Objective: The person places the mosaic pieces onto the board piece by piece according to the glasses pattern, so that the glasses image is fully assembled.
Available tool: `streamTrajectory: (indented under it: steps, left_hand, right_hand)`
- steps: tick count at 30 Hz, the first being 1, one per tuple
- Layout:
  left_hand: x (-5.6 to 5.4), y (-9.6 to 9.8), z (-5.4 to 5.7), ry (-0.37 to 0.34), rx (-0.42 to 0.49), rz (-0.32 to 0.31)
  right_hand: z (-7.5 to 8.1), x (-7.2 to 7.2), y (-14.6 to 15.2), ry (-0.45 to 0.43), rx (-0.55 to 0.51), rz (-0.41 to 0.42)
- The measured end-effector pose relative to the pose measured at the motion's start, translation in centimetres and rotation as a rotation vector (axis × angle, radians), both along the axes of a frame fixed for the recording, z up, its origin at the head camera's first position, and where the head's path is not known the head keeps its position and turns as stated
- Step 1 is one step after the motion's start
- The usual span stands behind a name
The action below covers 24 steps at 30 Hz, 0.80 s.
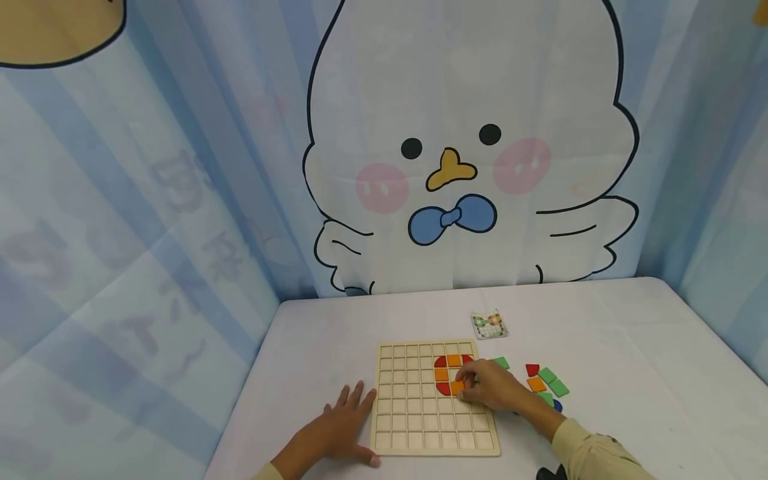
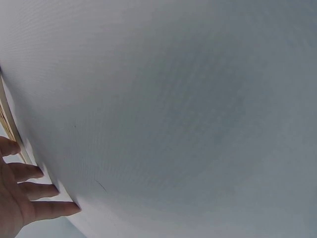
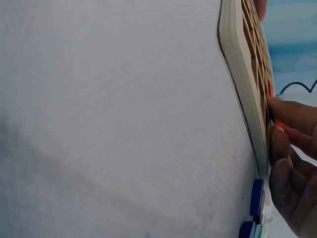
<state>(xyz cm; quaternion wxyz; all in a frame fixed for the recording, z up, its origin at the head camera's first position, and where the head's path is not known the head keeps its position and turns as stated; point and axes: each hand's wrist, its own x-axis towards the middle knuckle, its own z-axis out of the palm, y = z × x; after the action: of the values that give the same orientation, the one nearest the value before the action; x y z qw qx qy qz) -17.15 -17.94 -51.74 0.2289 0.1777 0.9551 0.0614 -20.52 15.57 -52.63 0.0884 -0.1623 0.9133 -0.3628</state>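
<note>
A pale wooden grid board (image 1: 414, 422) lies on the table. Red and orange tiles sit in its upper right cells, among them a red quarter-round tile (image 1: 443, 389) and an orange square tile (image 1: 441, 375). My right hand (image 1: 495, 385) is over the board's right side, its thumb and fingers pinching an orange tile (image 1: 457, 388) at the cells; the right wrist view shows orange between the fingertips (image 3: 277, 130). The hand hides part of the pattern. At the board's left edge, my left hand (image 1: 341, 427) rests with fingers spread, fingertips right at the frame.
Loose green, red, orange and blue tiles lie right of the board, such as a green tile (image 1: 559, 388) and a red tile (image 1: 532, 369). A small patterned card (image 1: 489, 325) lies behind the board. A printed curtain (image 1: 468, 260) hangs beyond the table (image 1: 324, 347).
</note>
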Motion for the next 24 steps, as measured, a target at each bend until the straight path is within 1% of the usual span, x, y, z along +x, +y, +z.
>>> streamTrajectory:
  steps: [5,11,19,24]
  left_hand:
    - [0.13,0.16,0.32,-0.004,-0.006,0.003]
    - [0.15,0.25,0.46,-0.004,-0.011,0.005]
    - [0.13,0.23,0.51,-0.003,-0.011,0.007]
    - [0.19,0.27,0.63,-0.005,-0.001,0.005]
  right_hand:
    - [-0.08,0.03,-0.10,0.005,0.022,-0.010]
    - [-0.04,-0.04,-0.19,0.004,0.021,-0.022]
    - [0.11,-0.07,0.13,0.026,0.031,0.028]
    - [0.05,-0.14,0.23,0.028,0.039,0.038]
